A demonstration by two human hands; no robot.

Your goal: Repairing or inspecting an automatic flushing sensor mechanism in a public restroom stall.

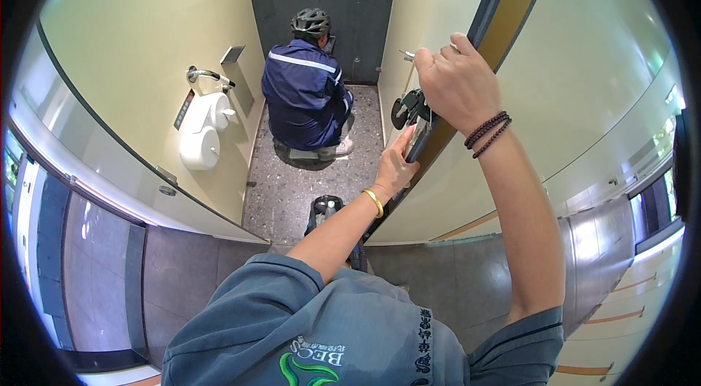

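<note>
Our left hand [396, 165] half-curls round the door edge [442, 139]; above it, our right hand [458, 83] is fisted, contents hidden, over keys [411, 105]. Work seems underway; what's left we can't tell.

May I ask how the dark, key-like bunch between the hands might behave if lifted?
The key-like bunch would probably flop, as it looks like several separate pieces. It seems unlikely to roll far, given its uneven outline.
</note>
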